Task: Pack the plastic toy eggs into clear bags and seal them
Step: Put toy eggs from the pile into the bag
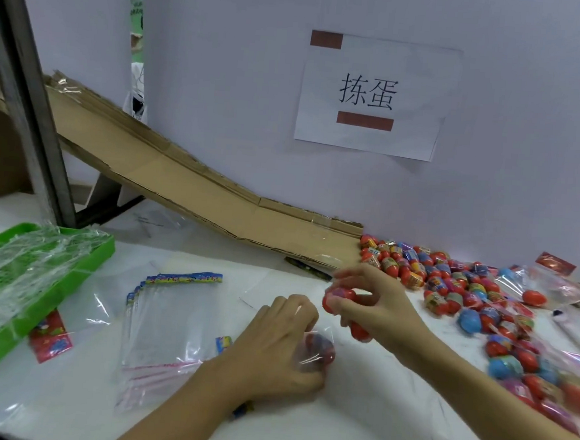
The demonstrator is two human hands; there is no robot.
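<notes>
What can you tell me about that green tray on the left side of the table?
The green tray looks like bright plastic, rectangular, with a raised rim and a slotted, grid-like floor. It sits on the white table at the left edge, partly out of view. Crumpled clear plastic film is heaped in it and spills over its rim. A red printed card pokes out from beneath its near side.

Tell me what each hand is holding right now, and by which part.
The left hand grips a clear bag around the egg inside it. The right hand holds red toy eggs by their sides, one at the fingertips and another low in the palm.
</notes>
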